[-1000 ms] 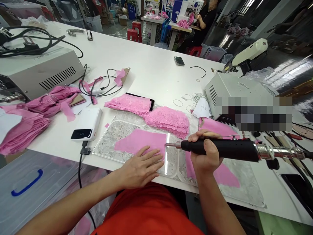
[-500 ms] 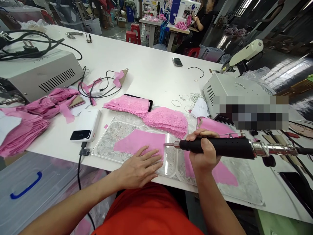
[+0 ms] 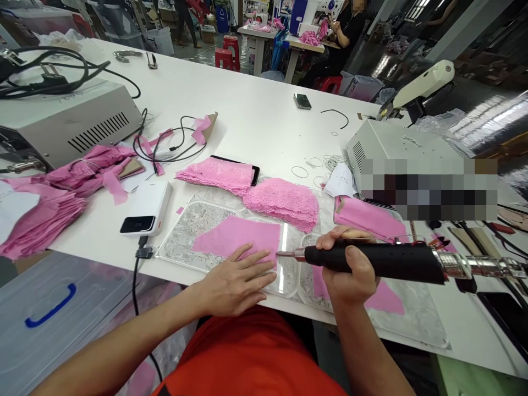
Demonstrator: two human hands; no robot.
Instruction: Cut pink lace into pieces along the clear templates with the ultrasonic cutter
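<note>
A flat pink fabric piece [image 3: 235, 236] lies on a clear plate over a grey speckled board [image 3: 177, 247]. My left hand [image 3: 237, 283] rests flat on its lower right part, fingers stretched out. My right hand [image 3: 350, 269] is wrapped round the black handle of an ultrasonic welding gun [image 3: 375, 261]. The gun's thin metal tip points left and meets the fabric's right edge, just beside my left fingertips. Behind my right hand, another pink fabric piece [image 3: 385, 300] lies partly hidden. Two stacks of pink lace pieces, a left stack [image 3: 218, 175] and a right stack [image 3: 284, 202], sit just beyond the plate.
A white power bank [image 3: 146, 209] with a cable stands left of the board. Grey metal boxes stand at left [image 3: 74, 121] and right [image 3: 388, 148]. Bundled pink fabric [image 3: 53, 214] lies at the left edge. Beyond the table, a person [image 3: 342, 44] sits at a sewing machine.
The gun's tip has moved down along the fabric's right edge, toward me, with my right hand. My left hand stays flat in place. The view has shifted slightly.
</note>
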